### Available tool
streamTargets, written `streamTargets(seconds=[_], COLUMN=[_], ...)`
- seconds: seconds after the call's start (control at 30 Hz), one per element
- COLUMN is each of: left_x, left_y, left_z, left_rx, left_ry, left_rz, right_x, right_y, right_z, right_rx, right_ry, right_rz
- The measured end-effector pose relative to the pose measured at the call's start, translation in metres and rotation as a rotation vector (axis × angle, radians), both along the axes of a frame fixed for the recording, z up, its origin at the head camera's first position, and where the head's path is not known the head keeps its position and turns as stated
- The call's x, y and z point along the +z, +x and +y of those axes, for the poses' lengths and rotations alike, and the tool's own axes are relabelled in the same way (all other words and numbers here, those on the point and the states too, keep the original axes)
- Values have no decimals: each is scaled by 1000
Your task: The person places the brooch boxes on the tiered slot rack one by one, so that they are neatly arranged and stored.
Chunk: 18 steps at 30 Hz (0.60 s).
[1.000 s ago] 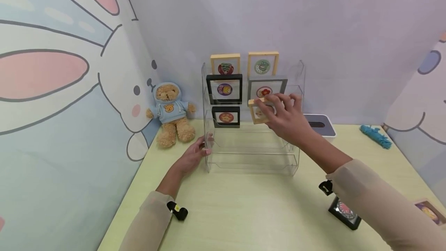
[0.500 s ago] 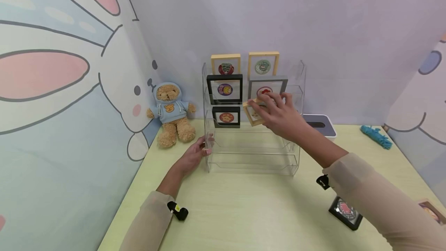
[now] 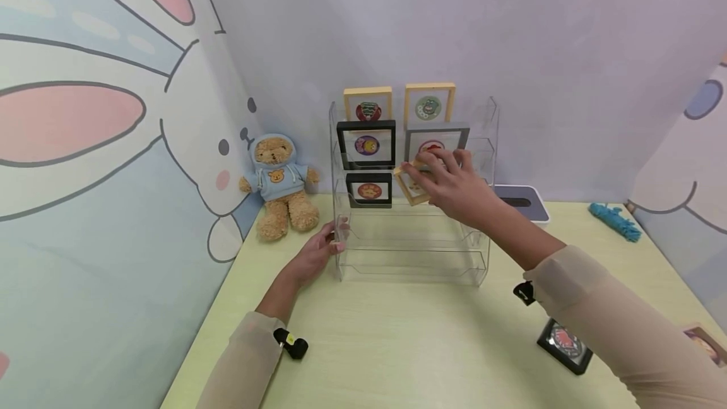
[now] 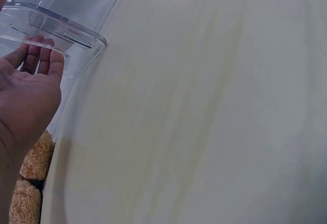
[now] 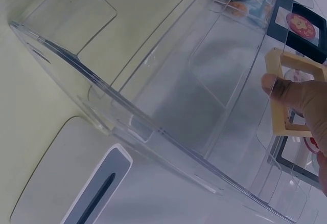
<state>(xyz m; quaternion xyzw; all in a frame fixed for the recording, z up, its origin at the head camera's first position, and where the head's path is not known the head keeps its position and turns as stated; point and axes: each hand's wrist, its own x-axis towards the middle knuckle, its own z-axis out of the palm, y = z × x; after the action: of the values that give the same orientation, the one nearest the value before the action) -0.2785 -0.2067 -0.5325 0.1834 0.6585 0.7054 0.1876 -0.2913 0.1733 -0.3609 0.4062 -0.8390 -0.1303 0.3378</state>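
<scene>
A clear acrylic tiered display rack (image 3: 414,260) stands on the table against the wall. At its left side my left hand (image 3: 314,257) holds the upright panel, fingers behind and thumb in front. My right hand (image 3: 461,189) pinches a small light-wood picture frame (image 3: 404,185) at the third tier, tilted, right of a black frame with a paw print (image 3: 369,191). In the right wrist view the thumb presses on the wooden frame (image 5: 278,114). Above, a grey frame (image 3: 437,128), a black frame (image 3: 366,166) and two wooden frames (image 3: 430,87) stand on the upper tiers.
A teddy bear (image 3: 278,175) in a blue hoodie sits left of the rack. Behind the right arm is a white and grey tissue box (image 3: 522,201). Farther right lie a teal bundle (image 3: 615,221), a black frame (image 3: 565,344) and a wooden frame (image 3: 706,344).
My right hand has shifted slightly left and down with the wooden frame, which has turned from nearly upright to tilted. The left hand has stayed on the rack.
</scene>
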Motion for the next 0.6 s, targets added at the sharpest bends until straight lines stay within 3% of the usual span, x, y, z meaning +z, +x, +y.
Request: streamTargets(seconds=[0.23,0.6], left_x=[1,1], left_y=[1,1], left_z=[1,2], left_rx=[4,19], left_ry=[4,1], left_rz=[-2,-20], right_x=[-2,-7], right_y=[3,17], right_z=[-2,-1], right_rx=[-45,-117], right_ry=[7,-74], right_rz=[-81,-212])
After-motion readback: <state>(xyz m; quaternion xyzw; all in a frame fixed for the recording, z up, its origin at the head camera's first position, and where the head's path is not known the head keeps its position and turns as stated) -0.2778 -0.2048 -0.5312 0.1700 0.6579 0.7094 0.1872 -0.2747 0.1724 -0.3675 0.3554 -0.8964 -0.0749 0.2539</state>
